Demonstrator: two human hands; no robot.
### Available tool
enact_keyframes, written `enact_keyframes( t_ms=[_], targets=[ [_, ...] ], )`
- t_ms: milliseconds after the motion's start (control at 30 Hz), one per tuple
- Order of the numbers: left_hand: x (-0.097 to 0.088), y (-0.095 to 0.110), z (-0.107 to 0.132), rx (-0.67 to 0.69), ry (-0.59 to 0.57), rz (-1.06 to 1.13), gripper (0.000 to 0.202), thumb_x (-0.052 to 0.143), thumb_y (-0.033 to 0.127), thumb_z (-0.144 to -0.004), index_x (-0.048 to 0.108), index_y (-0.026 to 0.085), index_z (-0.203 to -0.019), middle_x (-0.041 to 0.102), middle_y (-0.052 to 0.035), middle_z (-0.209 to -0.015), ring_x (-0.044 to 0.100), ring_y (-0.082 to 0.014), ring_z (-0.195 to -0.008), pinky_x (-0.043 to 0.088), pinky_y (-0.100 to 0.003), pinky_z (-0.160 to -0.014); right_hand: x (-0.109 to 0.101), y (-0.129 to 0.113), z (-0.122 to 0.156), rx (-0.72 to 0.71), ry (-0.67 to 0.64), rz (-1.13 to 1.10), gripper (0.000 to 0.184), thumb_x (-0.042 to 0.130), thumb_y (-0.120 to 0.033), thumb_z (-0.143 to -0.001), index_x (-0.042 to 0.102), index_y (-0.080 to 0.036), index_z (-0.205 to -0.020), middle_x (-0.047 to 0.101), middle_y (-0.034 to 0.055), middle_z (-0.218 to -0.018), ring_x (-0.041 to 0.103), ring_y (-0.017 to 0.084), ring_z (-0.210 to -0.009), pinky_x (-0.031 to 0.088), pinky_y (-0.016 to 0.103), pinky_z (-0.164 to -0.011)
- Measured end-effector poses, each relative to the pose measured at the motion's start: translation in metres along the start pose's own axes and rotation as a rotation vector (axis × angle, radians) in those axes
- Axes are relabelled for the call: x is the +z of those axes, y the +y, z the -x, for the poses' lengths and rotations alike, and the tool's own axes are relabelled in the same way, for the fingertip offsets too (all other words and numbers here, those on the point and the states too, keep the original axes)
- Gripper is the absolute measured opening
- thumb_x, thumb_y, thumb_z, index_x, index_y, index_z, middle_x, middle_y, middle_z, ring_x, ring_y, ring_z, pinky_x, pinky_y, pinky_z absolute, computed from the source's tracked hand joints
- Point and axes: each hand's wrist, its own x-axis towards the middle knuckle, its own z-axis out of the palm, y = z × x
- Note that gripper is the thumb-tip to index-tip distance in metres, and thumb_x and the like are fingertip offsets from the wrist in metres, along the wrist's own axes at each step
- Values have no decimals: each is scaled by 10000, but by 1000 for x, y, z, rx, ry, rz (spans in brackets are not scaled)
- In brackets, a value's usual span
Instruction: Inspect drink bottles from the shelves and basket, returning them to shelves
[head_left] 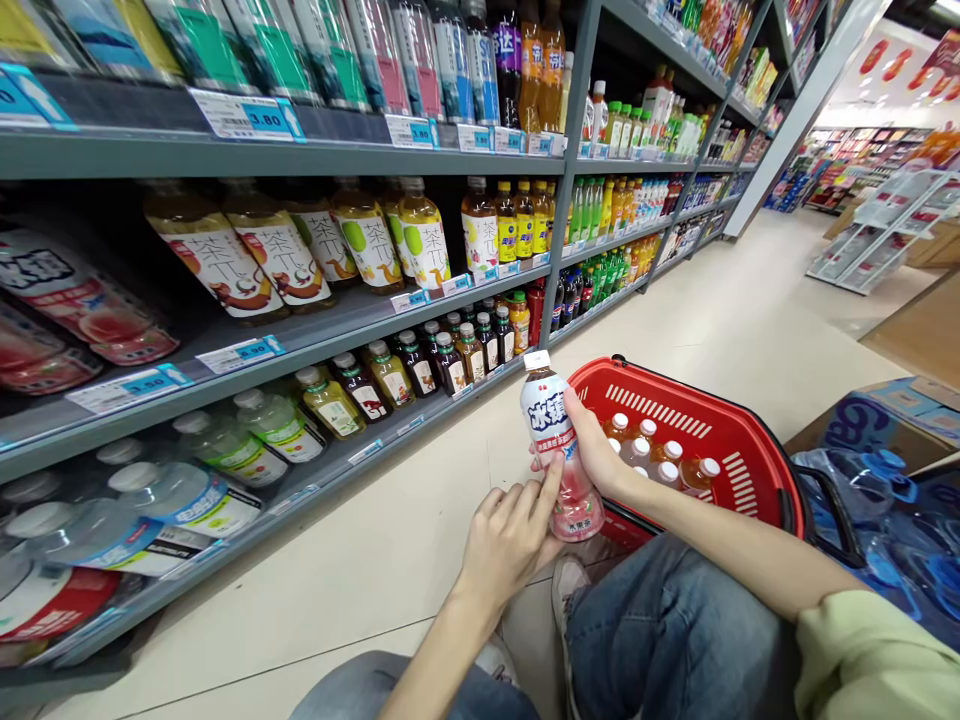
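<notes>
My right hand [596, 450] is wrapped round a tea bottle [555, 440] with a white cap and a white and pink label, holding it upright in front of a red shopping basket [742, 450]. My left hand [506, 535] is below it, its forefinger stretched up and touching the bottle's label, the other fingers curled in. Several bottles with white caps [660, 455] stand inside the basket.
Grey shelves [300, 160] full of drink bottles run along the left, with price tags on their edges. My knees in jeans [660, 630] are low in view. Wrapped packs of water [892, 500] lie at the right. A pale floor aisle [750, 310] stretches ahead.
</notes>
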Motion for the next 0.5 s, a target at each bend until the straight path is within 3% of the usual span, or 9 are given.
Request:
enact_keyframes(
  t_ms=[300,400,500],
  targets=[
    [-1,0,1,-73,-83,73,836,559,264,-905,105,108,-1590,661,-30,-897,649,-204,-764,456,-335,-627,-4,7,-3,20,33,4,696,498,-828,-816,655,-151,-860,673,84,-676,665,208,-605,529,295,-519],
    [2,-4,4,-154,-122,154,850,565,163,-865,141,220,-1600,683,-37,-1003,665,-199,-842,506,-306,-677,0,1,-4,13,41,-90,670,549,-817,-793,639,-171,-948,686,79,-740,675,223,-659,543,319,-557],
    [6,-11,8,-285,-101,300,846,502,44,-837,231,341,-1581,661,-44,-1234,660,-197,-1061,556,-305,-836,3,-8,-4,-80,75,-208,587,663,-726,-779,602,-205,-1043,701,58,-854,683,229,-782,560,332,-661]
  ],
)
